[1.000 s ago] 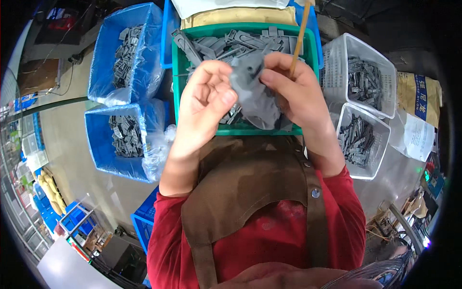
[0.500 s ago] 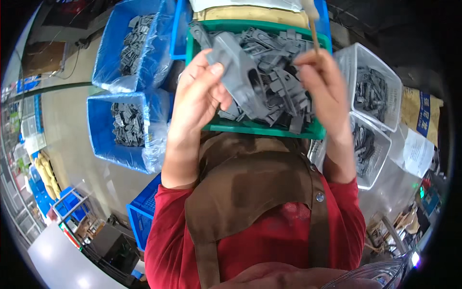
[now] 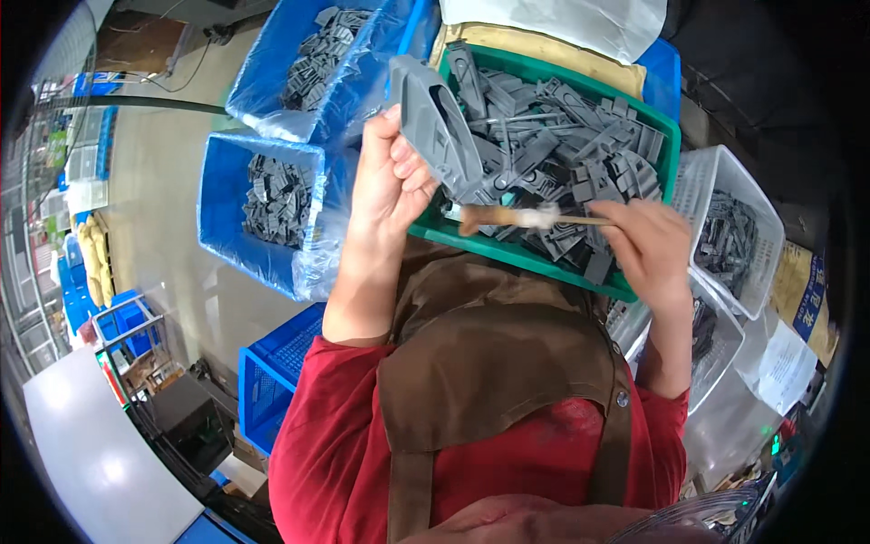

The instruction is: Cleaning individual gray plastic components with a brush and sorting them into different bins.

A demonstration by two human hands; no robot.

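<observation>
My left hand (image 3: 385, 177) is closed around one side of a hollow grey plastic part (image 3: 430, 127), held up at the left end of a green crate (image 3: 672, 159). Loose grey plastic pieces (image 3: 580, 136) of several shapes fill the crate. Over its near edge, my right hand (image 3: 651, 245) pinches the thin end of a wooden stick (image 3: 521, 218) with a white band and a thicker brown end. The stick lies level and points left, below the grey part and apart from it. Motion blurs its brown end, so its exact kind is unclear.
Two blue tubs lined with clear plastic, an upper one (image 3: 263, 77) and a lower one (image 3: 213, 204), hold small grey pieces on the left. White baskets (image 3: 768, 227) with grey pieces stand right. A blue crate (image 3: 263, 399) sits lower left. White sheeting (image 3: 562, 23) lies beyond the green crate.
The stick has swung from upright to level, its thick end now pointing left. My right hand has moved down. The grey part has turned more upright in my left hand. The whole view has shifted.
</observation>
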